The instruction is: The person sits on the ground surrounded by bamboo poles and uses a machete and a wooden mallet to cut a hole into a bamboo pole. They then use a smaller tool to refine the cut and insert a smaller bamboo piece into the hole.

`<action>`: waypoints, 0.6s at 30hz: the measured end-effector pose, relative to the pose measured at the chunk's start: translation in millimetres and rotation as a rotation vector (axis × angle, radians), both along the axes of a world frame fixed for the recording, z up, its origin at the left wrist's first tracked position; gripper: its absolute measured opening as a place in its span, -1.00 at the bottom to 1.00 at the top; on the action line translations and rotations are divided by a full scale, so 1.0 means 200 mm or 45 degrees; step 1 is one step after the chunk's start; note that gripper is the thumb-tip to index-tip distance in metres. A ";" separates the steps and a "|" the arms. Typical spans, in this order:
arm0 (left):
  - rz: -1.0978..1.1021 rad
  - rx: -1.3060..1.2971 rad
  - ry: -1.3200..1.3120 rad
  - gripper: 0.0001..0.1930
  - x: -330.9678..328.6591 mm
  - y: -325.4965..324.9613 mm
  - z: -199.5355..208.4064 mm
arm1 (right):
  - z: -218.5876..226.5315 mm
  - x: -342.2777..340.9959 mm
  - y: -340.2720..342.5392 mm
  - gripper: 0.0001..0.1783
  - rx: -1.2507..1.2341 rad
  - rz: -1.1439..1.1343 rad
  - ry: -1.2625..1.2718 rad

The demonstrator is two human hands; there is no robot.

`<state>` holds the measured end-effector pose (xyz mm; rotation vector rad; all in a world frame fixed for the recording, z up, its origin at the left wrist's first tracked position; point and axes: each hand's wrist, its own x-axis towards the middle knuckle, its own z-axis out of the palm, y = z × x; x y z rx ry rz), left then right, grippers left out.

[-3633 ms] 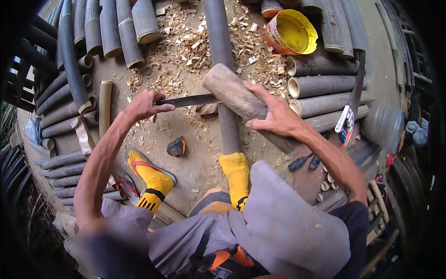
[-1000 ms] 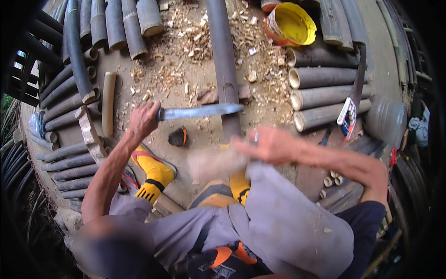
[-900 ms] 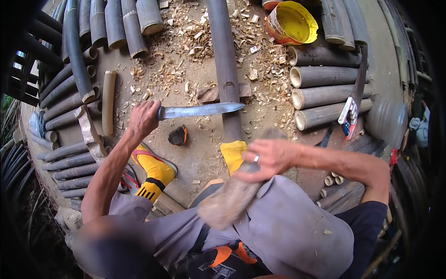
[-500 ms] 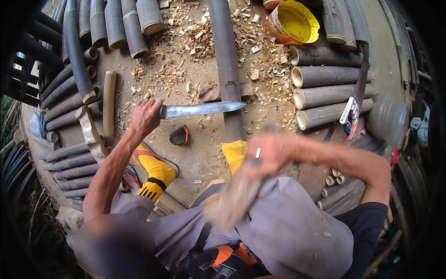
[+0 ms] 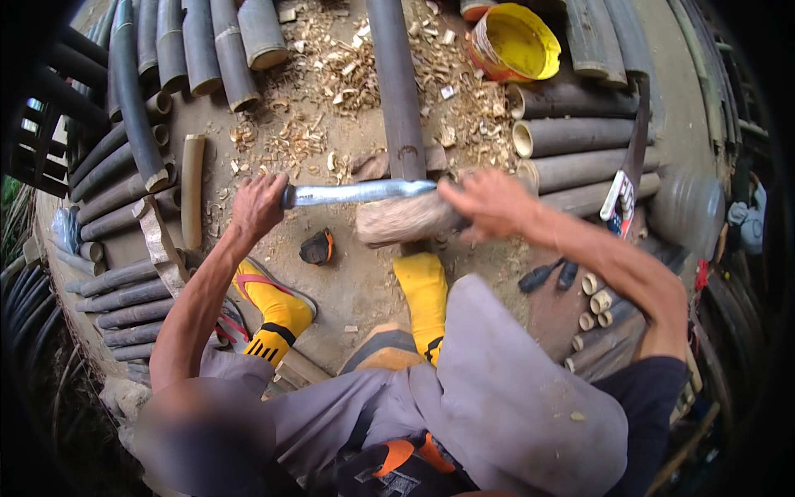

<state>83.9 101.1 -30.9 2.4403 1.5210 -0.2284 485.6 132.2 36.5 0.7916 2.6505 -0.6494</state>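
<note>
Left fingers (image 5: 272,187) around knife (image 5: 356,194), shavings (image 5: 352,70) strewing ground (image 5: 360,294), bamboo sections (image 5: 584,137) alongside

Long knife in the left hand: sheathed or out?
Out: the long knife shows bare, shiny metal from the left hand to its tip, crossing the bamboo pole in this view, with no sheath around it.

Shows, relative to the view just before, the right hand (image 5: 489,207) moved farther out from above the grey trousers (image 5: 505,389). Shows the wooden club (image 5: 402,221), previously slanting over them, now nearly level from left to right across the bamboo pole (image 5: 396,83), just on the near side of the knife blade (image 5: 356,193). Uncovers two dark handles (image 5: 538,277) at right; hides the cut end of the nearest stacked bamboo length (image 5: 600,195).
</note>
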 end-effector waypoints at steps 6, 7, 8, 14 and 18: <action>-0.017 0.004 -0.020 -0.73 0.00 -0.01 -0.01 | 0.24 -0.11 -0.35 -0.50 -0.072 0.565 0.863; -0.017 0.014 -0.009 -0.73 0.01 0.00 0.01 | 0.12 -0.07 -0.27 -0.48 -0.179 0.487 0.825; -0.017 0.035 -0.007 -0.73 0.01 0.02 0.01 | 0.05 -0.04 -0.18 -0.44 -0.181 0.387 0.666; -0.032 0.054 -0.029 -0.78 0.01 0.07 -0.02 | 0.22 -0.11 -0.25 -0.41 0.072 0.215 0.280; -0.035 0.004 -0.004 -0.77 0.01 0.03 0.00 | 0.14 -0.07 -0.26 -0.45 -0.076 0.408 0.796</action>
